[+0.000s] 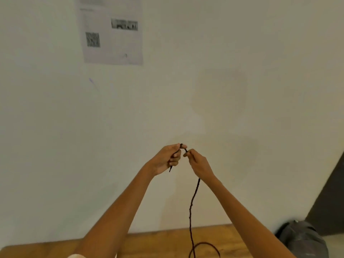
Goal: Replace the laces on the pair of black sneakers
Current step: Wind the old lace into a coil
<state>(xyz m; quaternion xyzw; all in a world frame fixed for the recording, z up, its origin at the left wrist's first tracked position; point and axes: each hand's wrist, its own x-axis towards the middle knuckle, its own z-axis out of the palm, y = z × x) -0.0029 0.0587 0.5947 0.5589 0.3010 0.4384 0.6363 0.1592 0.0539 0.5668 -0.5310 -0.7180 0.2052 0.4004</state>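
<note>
Overhead, thin dark lace [191,207], dangling kinked.

One head-worn view faces forward at a pale wall [223,71] (close ahead), catching only the brown wooden table's [158,241] far edge below.

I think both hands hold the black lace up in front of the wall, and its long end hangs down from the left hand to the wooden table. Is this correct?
Not quite. In the head view the long end of the black lace hangs from the right hand, not the left hand, which shows only a short tip below it. The rest holds: both hands hold it before the wall, above the wooden table.
</note>
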